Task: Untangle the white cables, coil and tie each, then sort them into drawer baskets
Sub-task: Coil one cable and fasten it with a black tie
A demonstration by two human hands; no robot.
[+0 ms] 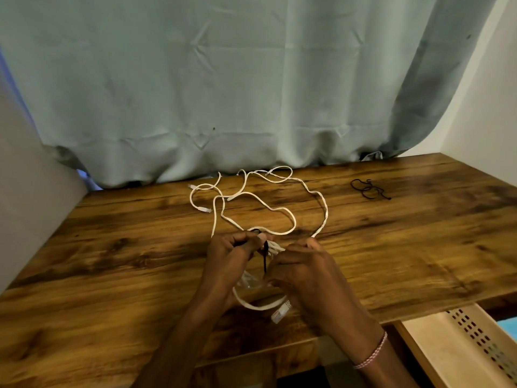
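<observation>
White coil [257, 305]: your left hand [229, 256] pinched its black tie [265, 257]; your right hand [305, 267] gripped it.
Remaining: loose cables [326, 212] lay uncoiled.

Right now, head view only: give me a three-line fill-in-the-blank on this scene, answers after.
The left hand pinches a ___ tie while the right hand grips the coiled white cable.
Spare ties lie on the table to the ___ of the loose cables.
Behind the table hangs a teal ___.
Missing: black; right; curtain.
</observation>
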